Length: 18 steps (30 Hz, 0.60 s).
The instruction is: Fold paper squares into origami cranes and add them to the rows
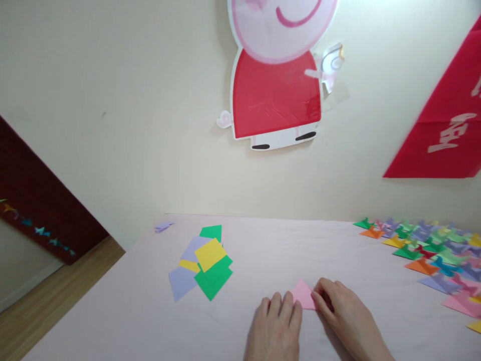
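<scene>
A small pink folded paper lies on the pale pink table near its front edge. My left hand lies flat beside it, fingers stretched out, their tips at the paper's left edge. My right hand comes in from the right, its fingers curled and pressed down on the paper's right corner.
A loose pile of flat paper squares, green, yellow and lilac, lies to the left. Several folded paper shapes in many colours cover the right side. A small lilac folded piece sits at the far left edge. A cartoon pig cutout hangs on the wall behind.
</scene>
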{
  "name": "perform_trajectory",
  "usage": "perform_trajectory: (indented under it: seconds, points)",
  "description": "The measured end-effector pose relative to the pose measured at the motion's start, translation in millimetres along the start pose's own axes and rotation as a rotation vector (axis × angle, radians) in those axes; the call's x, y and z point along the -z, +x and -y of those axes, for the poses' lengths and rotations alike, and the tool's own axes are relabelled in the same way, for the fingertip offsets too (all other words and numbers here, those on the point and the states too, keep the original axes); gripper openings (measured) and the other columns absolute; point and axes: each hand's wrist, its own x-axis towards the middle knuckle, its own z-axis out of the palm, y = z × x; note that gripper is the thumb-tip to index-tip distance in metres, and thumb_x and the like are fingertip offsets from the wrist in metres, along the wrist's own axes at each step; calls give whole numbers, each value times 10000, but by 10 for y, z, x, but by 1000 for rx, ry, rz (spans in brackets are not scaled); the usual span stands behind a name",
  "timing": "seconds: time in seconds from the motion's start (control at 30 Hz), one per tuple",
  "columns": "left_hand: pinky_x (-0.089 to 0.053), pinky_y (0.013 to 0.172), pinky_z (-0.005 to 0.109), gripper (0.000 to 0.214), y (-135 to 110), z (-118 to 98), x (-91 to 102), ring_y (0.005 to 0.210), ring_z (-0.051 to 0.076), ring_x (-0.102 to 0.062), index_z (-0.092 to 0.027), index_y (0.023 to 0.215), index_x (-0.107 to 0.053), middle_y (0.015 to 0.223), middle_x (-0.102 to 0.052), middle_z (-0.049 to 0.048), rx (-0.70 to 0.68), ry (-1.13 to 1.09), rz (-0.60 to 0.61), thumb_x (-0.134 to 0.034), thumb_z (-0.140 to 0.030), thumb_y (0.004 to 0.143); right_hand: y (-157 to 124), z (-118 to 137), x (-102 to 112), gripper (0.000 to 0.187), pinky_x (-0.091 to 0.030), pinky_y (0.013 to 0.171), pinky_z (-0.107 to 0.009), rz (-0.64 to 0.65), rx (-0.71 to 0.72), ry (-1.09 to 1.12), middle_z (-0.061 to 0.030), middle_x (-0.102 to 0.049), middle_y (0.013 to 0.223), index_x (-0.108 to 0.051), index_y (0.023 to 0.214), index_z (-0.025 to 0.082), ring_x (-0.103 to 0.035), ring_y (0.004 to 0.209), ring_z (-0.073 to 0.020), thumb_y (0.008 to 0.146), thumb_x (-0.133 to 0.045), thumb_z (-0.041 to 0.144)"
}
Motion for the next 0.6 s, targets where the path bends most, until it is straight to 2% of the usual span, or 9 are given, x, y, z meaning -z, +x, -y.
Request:
perform_trajectory:
  seconds: [0.17, 0.43, 0.6]
  points:
    - [-465, 943, 451, 361, -97, 51, -16, 1179, 303, -529, -159, 1297, -576, 1330, -585, 112, 43, 64, -14, -480, -293, 975, -11, -20, -44, 245, -384, 692, -341, -32, 36, -43, -51, -635, 742, -570, 759, 230, -574, 722, -231, 903, -400, 330]
    - [-471, 954, 449, 341, -124, 17, -117, 1178, 297, -556, -138, 1253, -612, 1295, -609, 134, 77, 137, -97, -532, -263, 946, -68, -12, -138, 223, -368, 702, -346, -160, 79, -91, -47, -644, 762, -556, 763, 221, -568, 747, -230, 927, -422, 291]
    - [-439, 1008, 452, 399, -110, -40, -91, 1257, 296, -495, -107, 1311, -567, 1358, -560, 147, 70, 141, -60, -509, -169, 921, -84, 145, -153, 147, -391, 743, -351, -243, 48, -140, -83, -671, 970, -597, 973, 201, -587, 898, -254, 879, -505, 267]
